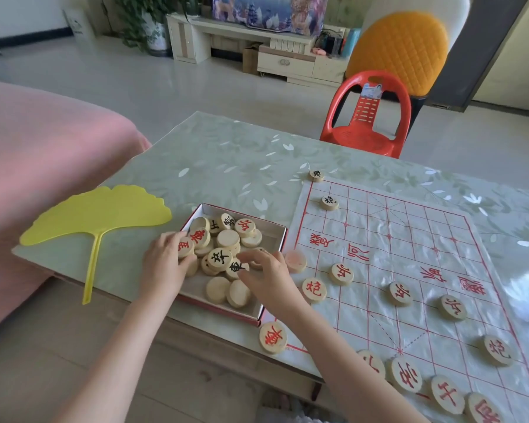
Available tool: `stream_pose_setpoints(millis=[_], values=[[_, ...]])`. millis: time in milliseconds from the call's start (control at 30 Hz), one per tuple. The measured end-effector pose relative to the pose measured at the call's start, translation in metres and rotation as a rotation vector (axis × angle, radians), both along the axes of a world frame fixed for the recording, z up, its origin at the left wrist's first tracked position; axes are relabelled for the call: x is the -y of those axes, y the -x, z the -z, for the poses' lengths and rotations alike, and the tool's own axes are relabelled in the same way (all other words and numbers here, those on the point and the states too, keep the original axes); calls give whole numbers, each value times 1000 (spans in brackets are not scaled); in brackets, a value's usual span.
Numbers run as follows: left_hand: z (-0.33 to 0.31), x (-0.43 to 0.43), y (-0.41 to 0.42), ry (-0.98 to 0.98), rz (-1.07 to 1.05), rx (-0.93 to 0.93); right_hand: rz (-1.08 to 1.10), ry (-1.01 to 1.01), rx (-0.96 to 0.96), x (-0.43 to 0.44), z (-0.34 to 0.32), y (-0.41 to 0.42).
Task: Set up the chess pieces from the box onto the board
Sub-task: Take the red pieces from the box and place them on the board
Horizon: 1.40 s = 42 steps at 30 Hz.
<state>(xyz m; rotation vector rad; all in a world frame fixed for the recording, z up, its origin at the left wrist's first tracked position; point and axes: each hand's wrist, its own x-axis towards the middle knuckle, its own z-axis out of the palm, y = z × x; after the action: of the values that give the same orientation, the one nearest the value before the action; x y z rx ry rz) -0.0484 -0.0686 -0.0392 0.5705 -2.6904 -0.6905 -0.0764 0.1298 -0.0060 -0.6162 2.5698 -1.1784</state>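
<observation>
A shallow red-edged box on the table holds several round wooden chess pieces, some face down. My left hand is at the box's left side, and its fingers and thumb pinch a red-marked piece. Over the box's middle, my right hand has its fingers curled round a black-marked piece. The plastic board sheet with red lines lies to the right. Several red-marked pieces stand on its near half. Two black-marked pieces stand at its far left corner.
A yellow leaf-shaped fan lies left of the box. A red plastic chair stands beyond the table's far edge. A pink-covered seat is on the left. A blank piece sits between box and board.
</observation>
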Motion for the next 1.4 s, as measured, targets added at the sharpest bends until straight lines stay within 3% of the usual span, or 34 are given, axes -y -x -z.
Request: stream_pose_setpoints(millis=[300,733,833,1000,1200,1400], values=[[-18,17,-20,-482,-197,-348,-17,73,-75,33,10,2],[-7,9,-49,-500,-164,-271,-249,-310,-395,122,31,12],[-12,3,-54,-505,-146,-268,-227,-209,-405,106,21,7],[-28,-35,-62,-618,-5,-246,-20,54,-242,32,2,-9],[-29,-126,-81,-434,282,-73,147,67,-154,-88,-6,-33],[-19,-190,-80,-129,452,57,278,76,-102,-165,-15,-63]])
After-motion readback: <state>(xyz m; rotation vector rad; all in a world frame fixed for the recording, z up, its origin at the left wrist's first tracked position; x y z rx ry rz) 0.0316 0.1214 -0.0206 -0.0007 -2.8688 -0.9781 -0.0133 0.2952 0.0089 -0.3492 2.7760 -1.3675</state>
